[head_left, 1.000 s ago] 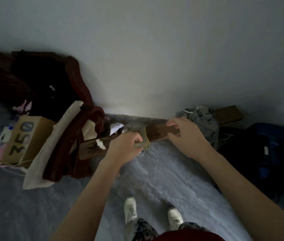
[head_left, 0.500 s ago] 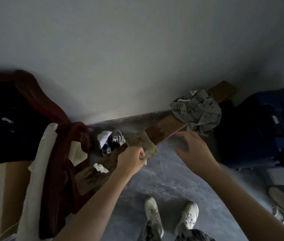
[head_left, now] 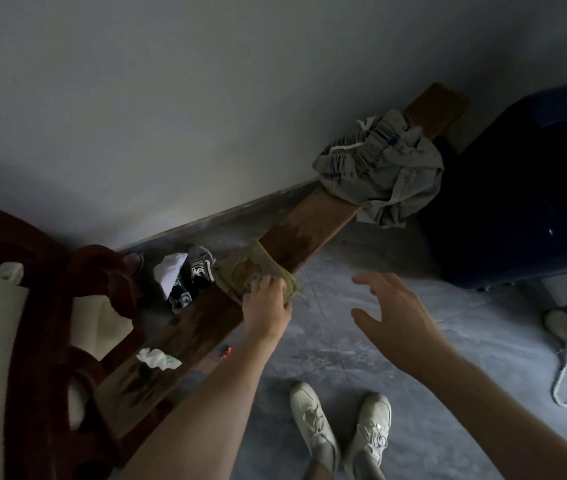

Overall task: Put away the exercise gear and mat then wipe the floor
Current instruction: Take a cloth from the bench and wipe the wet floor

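A yellowish-green cloth [head_left: 251, 273] lies draped over a long wooden plank [head_left: 313, 230] that runs along the wall's foot. My left hand [head_left: 266, 306] grips the cloth's near edge, fingers curled on it. My right hand [head_left: 393, 317] hovers open over the grey floor [head_left: 431, 358], fingers spread, just right of the plank and touching nothing. No mat or exercise gear shows.
A crumpled grey garment [head_left: 382, 168] sits on the plank's far end. A dark blue suitcase [head_left: 524, 202] stands at right, a dark red carved chair [head_left: 60, 341] at left. Crumpled tissue [head_left: 157, 358], a shoe [head_left: 199, 268] and white paper lie by the plank. My two white shoes [head_left: 341, 431] stand below.
My right hand has let go of the plank and drawn back over the floor, fingers spread. The left hand keeps hold of the cloth. The view has swung right.
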The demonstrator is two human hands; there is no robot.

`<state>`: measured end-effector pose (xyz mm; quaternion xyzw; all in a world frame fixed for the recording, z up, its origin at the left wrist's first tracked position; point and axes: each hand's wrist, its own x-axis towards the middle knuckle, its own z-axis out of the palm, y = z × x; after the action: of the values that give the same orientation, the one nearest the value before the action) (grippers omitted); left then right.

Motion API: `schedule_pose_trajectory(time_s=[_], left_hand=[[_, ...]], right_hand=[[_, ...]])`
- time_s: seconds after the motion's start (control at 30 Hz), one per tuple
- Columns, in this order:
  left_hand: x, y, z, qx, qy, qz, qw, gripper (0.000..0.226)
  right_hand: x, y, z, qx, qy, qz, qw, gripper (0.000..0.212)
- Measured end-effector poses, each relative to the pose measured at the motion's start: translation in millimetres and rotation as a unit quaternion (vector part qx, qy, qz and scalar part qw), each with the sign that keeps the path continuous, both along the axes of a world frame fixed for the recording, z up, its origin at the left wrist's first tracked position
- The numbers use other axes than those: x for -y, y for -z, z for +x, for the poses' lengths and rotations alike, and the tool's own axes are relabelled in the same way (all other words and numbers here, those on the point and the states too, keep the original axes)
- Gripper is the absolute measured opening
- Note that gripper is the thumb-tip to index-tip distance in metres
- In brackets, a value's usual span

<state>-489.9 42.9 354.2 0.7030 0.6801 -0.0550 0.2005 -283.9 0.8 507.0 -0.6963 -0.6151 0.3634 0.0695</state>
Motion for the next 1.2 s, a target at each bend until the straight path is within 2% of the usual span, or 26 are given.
schedule_pose_trajectory(time_s=[0.1,0.2,0.47,0.63,0.77,0.93,1.2], left_hand=[[-14,15,9,-0.031,-0.029,0.008,0.999,0.050],[-22,28,12,-0.055,-0.040,-0.001,0.998,0.054],[-46,34,-2,-0.068,0.033,0.038,0.996,0.011],[-43,13,-4,-0.003,-0.029,0.062,0.998,0.007],[-42,-26,-6,0.064,-0.056,0.099,0.991,0.015],[-30,-95,3,0.147,-0.053,0.117,0.981,0.009],[33,-219,91,0.272,-0.005,0.090,0.958,0.009]], right_hand=[[7,20,7,0.001,0.017,-0.016,1.000,0.044],[14,32,13,-0.014,0.034,-0.021,0.999,0.044],[30,56,36,-0.049,0.058,-0.045,0.996,0.041],[31,48,46,-0.050,0.056,-0.039,0.996,0.041],[32,25,60,-0.050,0.055,-0.028,0.997,0.040],[39,-24,81,-0.062,0.068,-0.017,0.996,0.040],[93,-98,118,-0.068,0.108,0.001,0.992,0.049]])
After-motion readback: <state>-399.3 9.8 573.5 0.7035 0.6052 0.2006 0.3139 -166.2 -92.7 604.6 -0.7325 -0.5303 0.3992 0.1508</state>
